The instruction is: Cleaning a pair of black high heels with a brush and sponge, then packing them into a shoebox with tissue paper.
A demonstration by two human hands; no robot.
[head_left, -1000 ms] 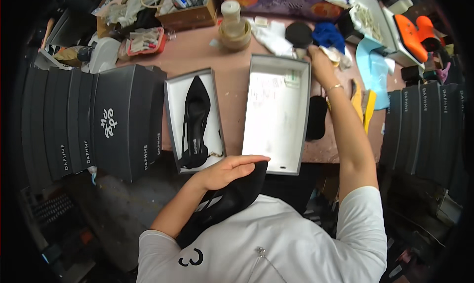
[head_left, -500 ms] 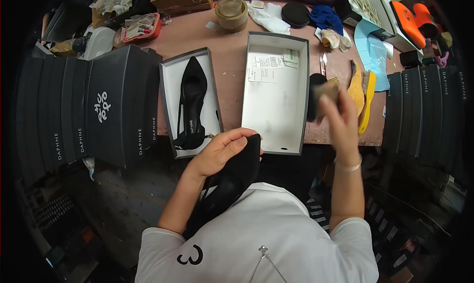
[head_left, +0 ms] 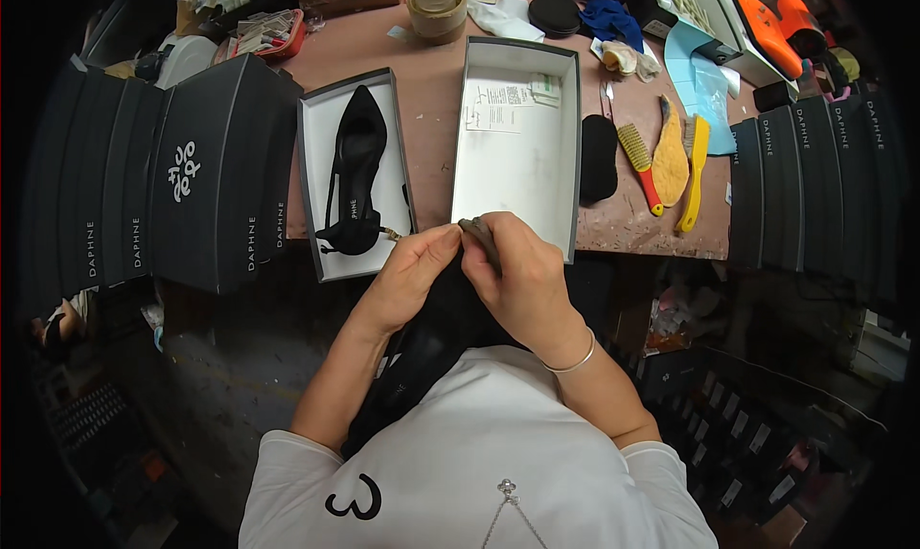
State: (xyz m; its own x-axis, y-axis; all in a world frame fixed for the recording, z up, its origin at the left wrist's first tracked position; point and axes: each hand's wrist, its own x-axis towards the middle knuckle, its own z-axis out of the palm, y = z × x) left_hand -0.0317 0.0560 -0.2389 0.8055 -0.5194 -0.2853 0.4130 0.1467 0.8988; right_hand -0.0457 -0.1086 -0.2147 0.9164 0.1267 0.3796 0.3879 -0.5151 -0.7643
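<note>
A black high-heeled shoe [head_left: 433,343] is in my left hand [head_left: 407,279], held close to my body with its toe end between my hands. My left fingers are closed round it; part of the shoe is hidden behind my hands. My right hand [head_left: 525,271] pinches a small grey-brown block [head_left: 482,240] against the toe end. The exact kind of block does not show. A matching black pointed shoe [head_left: 362,137] lies in a white-lined tray-like box [head_left: 315,180] on the left. Beyond my hands stands another white-lined box part [head_left: 513,171] with papers inside.
Beside the right box part lie a black pad [head_left: 599,161], a red-and-yellow brush [head_left: 637,161], a tan pad [head_left: 670,156] and a yellow brush [head_left: 699,171]. Stacked dark shoeboxes flank the table [head_left: 431,99] at left [head_left: 216,175] and right [head_left: 815,185]. Tape rolls [head_left: 437,22] stand behind.
My right hand has come from the table's right side to the shoe, bringing the block to my left hand. The red-and-yellow brush now shows fully. The whole view has shifted slightly.
</note>
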